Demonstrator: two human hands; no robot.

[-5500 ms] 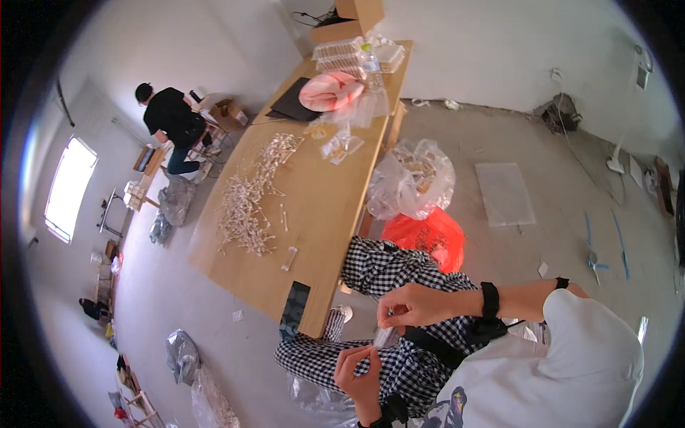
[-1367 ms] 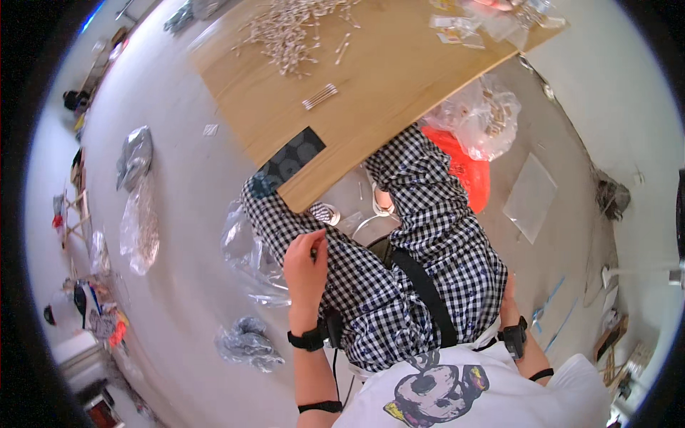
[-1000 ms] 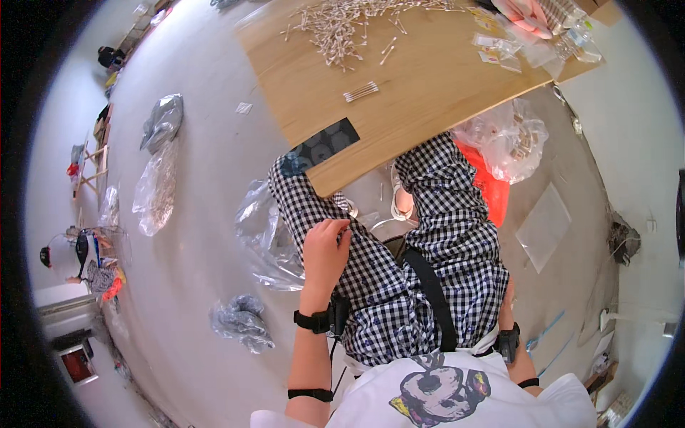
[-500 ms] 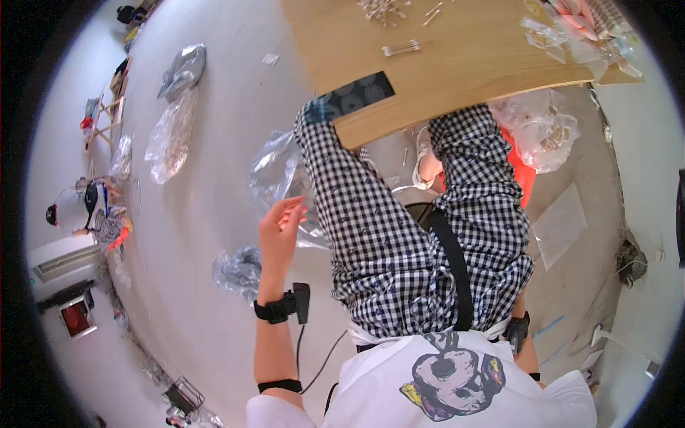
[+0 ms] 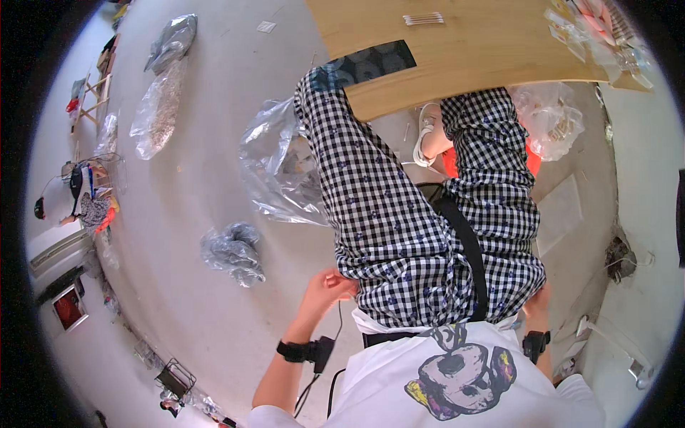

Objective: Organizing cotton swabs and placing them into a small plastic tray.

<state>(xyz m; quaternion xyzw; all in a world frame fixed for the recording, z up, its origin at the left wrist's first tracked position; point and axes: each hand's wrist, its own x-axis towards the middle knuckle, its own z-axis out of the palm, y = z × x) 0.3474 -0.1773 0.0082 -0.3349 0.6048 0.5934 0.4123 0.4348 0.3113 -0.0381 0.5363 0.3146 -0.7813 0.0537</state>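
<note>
My left hand (image 5: 330, 289) is beside the left hip of my black-and-white checked trousers (image 5: 396, 235). Its fingers are curled in against the cloth, and I cannot make out what, if anything, is in them. My right hand (image 5: 536, 299) is down at the other hip, its fingers hidden behind the trousers. Both wrists carry black strapped devices. Farther off, on the wooden table (image 5: 485, 64), are a small row of cotton swabs (image 5: 424, 19) and a dark, patterned sheet (image 5: 378, 60) that reaches over the edge towards my left knee.
Clear plastic bags and wrapped pink items (image 5: 599, 28) crowd the table's right corner. A large clear bag (image 5: 285, 178) and a crumpled grey one (image 5: 233, 255) lie left of my leg. Filled bags (image 5: 158, 110) are farther left. Under the table sits a white bag (image 5: 549, 121).
My left hand has come back from beside the knee to the hip, its fingers curling in. The view has shifted, and the pile of swabs has left the picture.
</note>
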